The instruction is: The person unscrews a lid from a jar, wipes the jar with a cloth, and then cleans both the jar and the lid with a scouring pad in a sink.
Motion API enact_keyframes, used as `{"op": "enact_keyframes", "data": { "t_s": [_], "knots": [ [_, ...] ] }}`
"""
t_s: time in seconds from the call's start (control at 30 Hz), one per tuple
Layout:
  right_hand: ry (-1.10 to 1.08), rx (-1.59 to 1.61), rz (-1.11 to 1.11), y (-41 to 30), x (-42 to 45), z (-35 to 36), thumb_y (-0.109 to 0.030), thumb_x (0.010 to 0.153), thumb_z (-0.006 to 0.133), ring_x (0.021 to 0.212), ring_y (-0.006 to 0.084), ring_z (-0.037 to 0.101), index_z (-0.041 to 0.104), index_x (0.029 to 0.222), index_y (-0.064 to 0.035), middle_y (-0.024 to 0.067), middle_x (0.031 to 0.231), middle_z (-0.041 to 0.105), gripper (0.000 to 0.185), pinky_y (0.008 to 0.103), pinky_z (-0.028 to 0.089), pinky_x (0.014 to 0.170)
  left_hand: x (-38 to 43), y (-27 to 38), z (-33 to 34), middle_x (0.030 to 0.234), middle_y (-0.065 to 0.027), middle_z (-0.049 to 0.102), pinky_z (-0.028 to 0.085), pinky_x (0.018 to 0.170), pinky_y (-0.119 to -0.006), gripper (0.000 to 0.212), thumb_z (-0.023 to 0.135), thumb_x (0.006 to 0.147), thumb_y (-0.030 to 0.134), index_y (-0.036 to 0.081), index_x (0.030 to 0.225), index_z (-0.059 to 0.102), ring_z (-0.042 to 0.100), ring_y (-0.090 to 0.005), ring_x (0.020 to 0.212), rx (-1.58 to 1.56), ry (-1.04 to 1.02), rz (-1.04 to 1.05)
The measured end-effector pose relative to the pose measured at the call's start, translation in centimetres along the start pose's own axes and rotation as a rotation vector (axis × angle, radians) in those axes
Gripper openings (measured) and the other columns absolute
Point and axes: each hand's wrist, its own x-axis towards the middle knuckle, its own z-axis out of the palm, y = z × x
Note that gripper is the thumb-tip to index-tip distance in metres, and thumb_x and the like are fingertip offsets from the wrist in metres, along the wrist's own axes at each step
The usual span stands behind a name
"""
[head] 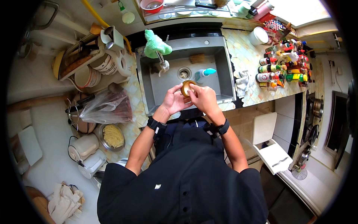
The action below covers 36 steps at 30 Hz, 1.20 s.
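Observation:
Over the front part of a grey sink [152,96], both hands hold a small round golden-brown lid or dish [184,89] with a pale inside. My left hand [174,98] has its thumb at the rim, palm turned up. My right hand [205,98] grips the opposite side, fingertips reaching over the edge. Just beyond, a bottle with a turquoise top [205,74] is in the basin, to the right of the round drain strainer [184,74]. A brown sponge-like block [197,58] lies near the back wall of the basin.
A green cloth [155,46] drapes over the faucet [163,63]. To the left are a dish rack [123,65] with bowls, a clear plastic bag [109,107] and a metal bowl of pale shreds [113,136]. On the right lie a rag [243,82] and several sauce bottles [268,77].

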Motion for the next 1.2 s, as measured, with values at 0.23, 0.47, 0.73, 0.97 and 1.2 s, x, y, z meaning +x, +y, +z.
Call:
{"op": "enact_keyframes", "data": {
  "t_s": [0.23,0.47,0.73,0.97,1.2],
  "knots": [
    [-0.2,0.104,0.067,0.9,0.6,-1.0,-0.027,0.088,0.063,0.071,0.0383,0.068,0.077,0.096,-0.0104,0.0191,0.075,0.069,0.023,0.0473,0.055,0.067,0.3,0.1,-0.9,0.119,-0.0133,0.065,0.047,0.1,-0.042,0.055,0.059,0.095,0.046,0.001,0.126,0.055,0.062,-0.0268,0.111,-0.015,0.004,-0.07],
    [0.019,0.056,0.147,-0.5,0.2,-0.2,-0.026,0.086,0.065,0.07,0.0368,0.069,0.074,0.103,-0.0097,0.0191,0.073,0.069,0.025,0.0457,0.056,0.067,0.2,1.2,0.8,0.12,-0.0123,0.064,0.049,0.097,-0.042,0.051,0.059,0.095,0.043,0.005,0.128,0.054,0.063,-0.0268,0.109,0.042,0.026,-0.042],
    [-0.028,0.284,0.189,0.0,1.1,-0.5,-0.023,0.088,0.06,0.077,0.0406,0.068,0.069,0.106,-0.0072,0.0198,0.079,0.07,0.026,0.0467,0.055,0.071,0.7,2.3,-0.1,0.121,-0.0133,0.063,0.051,0.087,-0.04,0.048,0.063,0.094,0.04,0.009,0.129,0.052,0.063,-0.0291,0.108,0.106,-0.001,-0.071],
    [0.069,0.245,0.12,1.0,0.5,0.4,-0.018,0.09,0.06,0.056,0.0293,0.064,0.066,0.106,-0.0031,0.0171,0.065,0.063,0.023,0.039,0.049,0.056,1.3,2.1,-0.3,0.119,-0.0124,0.064,0.05,0.088,-0.04,0.047,0.063,0.094,0.04,0.009,0.128,0.053,0.063,-0.0265,0.108,0.17,-0.033,-0.081],
    [0.077,0.273,0.281,0.1,-0.2,-2.5,-0.023,0.08,0.076,0.07,0.0297,0.068,0.065,0.113,-0.0078,0.0102,0.071,0.066,0.038,0.0401,0.054,0.067,0.8,2.2,0.6,0.124,-0.0149,0.064,0.048,0.092,-0.042,0.055,0.053,0.096,0.049,0.009,0.134,0.052,0.062,-0.026,0.112,0.151,-0.028,-0.027]
  ]
}}
